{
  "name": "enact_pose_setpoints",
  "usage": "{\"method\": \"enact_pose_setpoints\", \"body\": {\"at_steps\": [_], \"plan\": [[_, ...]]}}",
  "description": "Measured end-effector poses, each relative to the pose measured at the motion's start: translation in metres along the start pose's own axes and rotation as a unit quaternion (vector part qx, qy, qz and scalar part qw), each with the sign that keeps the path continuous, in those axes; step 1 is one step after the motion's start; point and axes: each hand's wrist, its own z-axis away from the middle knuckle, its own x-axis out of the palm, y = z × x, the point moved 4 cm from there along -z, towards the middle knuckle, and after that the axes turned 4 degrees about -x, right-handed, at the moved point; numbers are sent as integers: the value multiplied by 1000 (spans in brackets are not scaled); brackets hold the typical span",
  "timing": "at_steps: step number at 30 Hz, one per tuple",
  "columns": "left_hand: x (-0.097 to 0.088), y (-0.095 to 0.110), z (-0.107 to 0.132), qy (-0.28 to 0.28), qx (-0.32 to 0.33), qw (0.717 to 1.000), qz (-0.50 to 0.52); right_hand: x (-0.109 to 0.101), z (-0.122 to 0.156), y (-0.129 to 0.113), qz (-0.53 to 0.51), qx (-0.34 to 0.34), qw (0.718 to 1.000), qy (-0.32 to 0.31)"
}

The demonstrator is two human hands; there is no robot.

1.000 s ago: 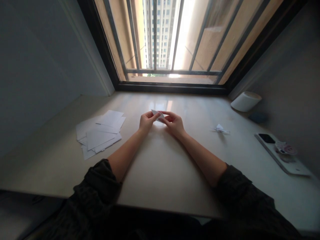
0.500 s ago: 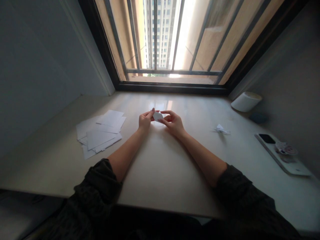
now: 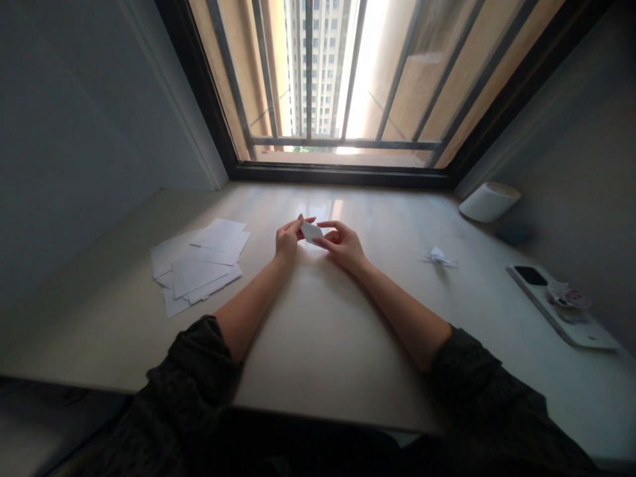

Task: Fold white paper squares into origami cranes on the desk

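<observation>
A small white piece of paper (image 3: 311,231) is held just above the middle of the worktop (image 3: 318,331), toward its far side, between the person's two hands. The left hand (image 3: 288,240) has thumb and fingertips closed on the paper's left end. The right hand (image 3: 342,245) pinches the right end, with its other fingers curled in. Gripping both ends seems to hold the paper steady and clear of the surface, with its flat face turned up toward the person. Its long axis runs roughly left to right, the left end a little farther away and the right end nearer. Whether it ends in a point or a blunt edge is too small to tell. Both forearms lie on the worktop, which probably steadies the hands.

To the left, well apart from the hands, a loose pile of white sheets (image 3: 196,265) lies fanned out, within reach of the left arm. To the right, a small crumpled-looking paper figure (image 3: 438,256) sits alone. Farther right, a dark phone (image 3: 530,275) rests on a flat white tray (image 3: 576,328), and a white cup (image 3: 488,201) lies tipped near the wall. Beyond the far edge, a barred window (image 3: 338,79) lets in the light.
</observation>
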Motion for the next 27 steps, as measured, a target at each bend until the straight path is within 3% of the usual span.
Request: {"method": "enact_pose_setpoints", "body": {"at_steps": [11, 16, 20, 27], "plan": [[-1, 1, 3, 46, 19, 999, -19, 4, 2, 2, -41, 34, 998, -19], [-1, 0, -1, -4, -10, 999, -33, -2, 0, 5, -60, 47, 996, 38], [4, 0, 2, -44, 19, 996, -79, -6, -1, 4, -83, 43, 993, 78], [2, -3, 1, -25, 20, 999, -33, -4, 0, 1, -39, 24, 998, 42]]}}
